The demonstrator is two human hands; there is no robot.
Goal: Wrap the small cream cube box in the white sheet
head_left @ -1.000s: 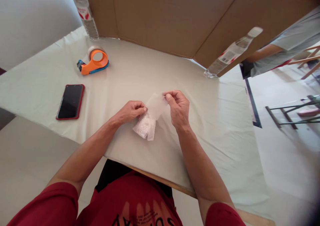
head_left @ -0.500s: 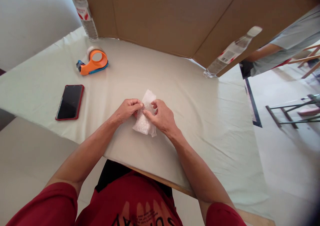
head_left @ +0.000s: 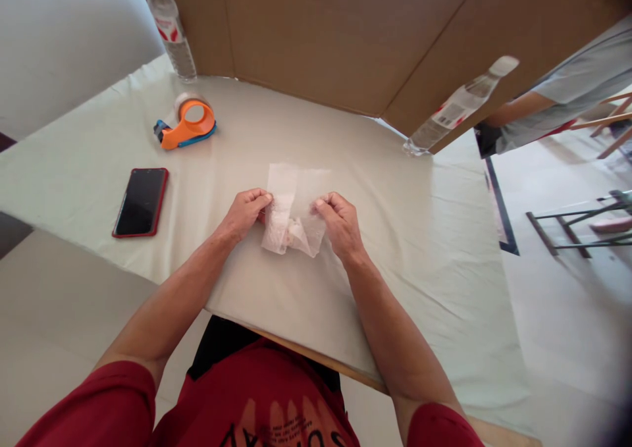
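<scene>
A sheet of bubble wrap [head_left: 307, 193], whitish and see-through, is spread between my hands above the cloth-covered table. My left hand [head_left: 247, 211] pinches its left edge between thumb and fingers. At the opposite edge, my right hand [head_left: 340, 222] grips it the same way. Low in the middle of the wrap lies a small pale object [head_left: 295, 232], partly covered by a folded flap; its kind cannot be made out.
A phone [head_left: 141, 202] in a red case and an orange tape dispenser [head_left: 190, 123] lie to the left. Water bottles [head_left: 172, 32] [head_left: 457, 110] stand against a cardboard panel [head_left: 316, 39]. Another person's arm [head_left: 526, 106] shows beyond the panel at right.
My hands have moved apart, and the bubble wrap that was a narrow folded bundle is now opened out wide. The small pale object inside has come into sight.
</scene>
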